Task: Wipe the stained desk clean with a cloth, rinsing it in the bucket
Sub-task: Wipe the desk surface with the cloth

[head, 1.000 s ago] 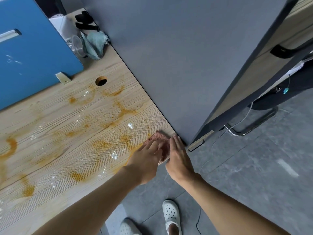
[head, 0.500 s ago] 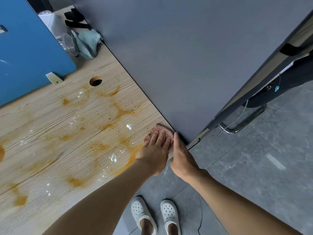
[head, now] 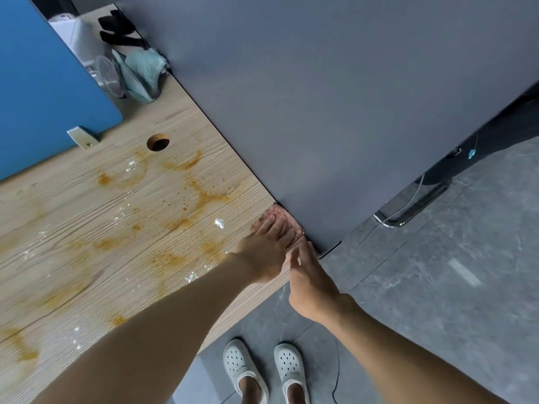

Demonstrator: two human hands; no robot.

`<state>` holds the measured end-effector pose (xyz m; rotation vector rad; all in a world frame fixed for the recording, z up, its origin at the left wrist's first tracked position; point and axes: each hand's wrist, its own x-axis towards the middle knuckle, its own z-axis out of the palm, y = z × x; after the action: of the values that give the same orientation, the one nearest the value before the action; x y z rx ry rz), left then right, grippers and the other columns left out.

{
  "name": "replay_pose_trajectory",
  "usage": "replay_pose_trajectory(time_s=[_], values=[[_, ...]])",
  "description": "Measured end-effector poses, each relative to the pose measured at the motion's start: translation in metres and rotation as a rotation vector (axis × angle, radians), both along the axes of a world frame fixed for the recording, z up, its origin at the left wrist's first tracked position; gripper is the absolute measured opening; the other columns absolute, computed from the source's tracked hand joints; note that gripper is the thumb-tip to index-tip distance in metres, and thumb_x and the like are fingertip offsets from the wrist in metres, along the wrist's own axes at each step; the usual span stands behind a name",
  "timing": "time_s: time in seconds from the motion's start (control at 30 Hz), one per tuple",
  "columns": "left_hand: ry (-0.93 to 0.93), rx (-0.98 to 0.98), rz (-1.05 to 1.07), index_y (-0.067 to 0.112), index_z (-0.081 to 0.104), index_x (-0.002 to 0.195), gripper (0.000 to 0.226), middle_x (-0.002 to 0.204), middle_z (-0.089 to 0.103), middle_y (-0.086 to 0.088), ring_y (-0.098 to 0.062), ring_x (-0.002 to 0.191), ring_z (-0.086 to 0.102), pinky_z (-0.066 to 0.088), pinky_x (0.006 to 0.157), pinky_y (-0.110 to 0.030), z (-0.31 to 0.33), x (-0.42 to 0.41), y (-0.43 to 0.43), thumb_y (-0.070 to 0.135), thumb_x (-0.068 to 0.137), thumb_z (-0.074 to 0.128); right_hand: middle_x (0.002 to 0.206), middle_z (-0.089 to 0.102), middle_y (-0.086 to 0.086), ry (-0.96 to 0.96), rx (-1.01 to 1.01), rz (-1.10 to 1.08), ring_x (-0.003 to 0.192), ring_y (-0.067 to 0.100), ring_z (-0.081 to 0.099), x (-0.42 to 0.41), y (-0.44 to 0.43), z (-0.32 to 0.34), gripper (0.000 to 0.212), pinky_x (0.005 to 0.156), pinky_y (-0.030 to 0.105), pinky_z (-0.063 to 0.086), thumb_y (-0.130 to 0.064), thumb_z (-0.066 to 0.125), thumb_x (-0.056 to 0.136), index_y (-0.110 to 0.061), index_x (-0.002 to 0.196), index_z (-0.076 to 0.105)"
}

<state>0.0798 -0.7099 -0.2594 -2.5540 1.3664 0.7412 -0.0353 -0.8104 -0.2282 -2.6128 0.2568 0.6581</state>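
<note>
Left hand presses pink cloth lying lengthwise along the grey partition.

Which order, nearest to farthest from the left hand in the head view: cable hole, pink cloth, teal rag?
1. pink cloth, under the left hand, near right corner.
2. cable hole, farther back and left.
3. teal rag, far back corner.

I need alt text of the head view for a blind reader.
A person's left hand presses a pink cloth on the corner of a wooden desk beside a grey partition; the right hand is at the desk edge beside it. Orange stains mark the desk.
</note>
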Motion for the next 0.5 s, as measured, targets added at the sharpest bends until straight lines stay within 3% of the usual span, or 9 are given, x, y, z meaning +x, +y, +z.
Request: replay_pose_trajectory(time_s=[0.13,0.23,0.3,0.4,0.5], values=[[0.009,0.006,-0.002,0.019,-0.005,0.159,0.058,0.165,-0.016,-0.006,-0.028,0.152,-0.017,0.003,0.126,-0.045,0.016,-0.012,0.024,0.036,0.108,0.016,0.162,-0.006,0.025,0.068,-0.043,0.003,0.153,0.034,-0.006,0.009,-0.001,0.005,0.076,0.125,0.038,0.017,-0.005,0.052,0.092,0.011,0.153,0.01],[0.011,0.016,-0.008,0.021,-0.002,0.16,0.058,0.166,-0.013,-0.01,-0.03,0.153,-0.013,0.009,0.125,-0.049,0.01,-0.001,0.022,0.04,0.107,0.013,0.161,0.006,0.028,0.049,-0.069,0.039,0.152,0.035,0.001,0.025,-0.004,0.009,0.056,0.126,0.041,0.005,-0.009,0.05,0.094,0.011,0.145,0.036],[-0.006,0.003,-0.003,0.022,-0.001,0.16,0.058,0.166,-0.011,-0.011,-0.033,0.152,-0.013,0.01,0.124,-0.051,0.001,0.013,0.011,0.039,0.106,0.014,0.161,0.005,0.027,0.043,-0.062,0.081,0.151,0.035,0.002,0.032,-0.007,0.01,0.062,0.126,0.041,0.001,-0.009,0.046,0.095,0.009,0.15,0.026],[-0.008,-0.006,-0.017,0.023,-0.002,0.16,0.059,0.166,-0.012,-0.008,-0.032,0.152,-0.015,0.008,0.124,-0.051,0.002,0.021,0.0,0.036,0.106,0.02,0.162,-0.015,0.026,0.171,-0.032,0.113,0.153,0.036,-0.013,0.032,-0.011,0.01,0.075,0.126,0.045,0.002,-0.006,0.044,0.095,0.002,0.157,0.001],[0.011,-0.02,0.014,0.023,-0.005,0.159,0.059,0.165,-0.015,-0.008,-0.031,0.151,-0.017,0.008,0.124,-0.049,0.009,0.014,0.015,0.035,0.107,0.021,0.163,-0.009,0.024,0.193,-0.057,0.094,0.153,0.038,-0.006,0.034,-0.004,0.011,0.074,0.126,0.045,0.008,-0.008,0.046,0.094,0.001,0.157,0.007]])
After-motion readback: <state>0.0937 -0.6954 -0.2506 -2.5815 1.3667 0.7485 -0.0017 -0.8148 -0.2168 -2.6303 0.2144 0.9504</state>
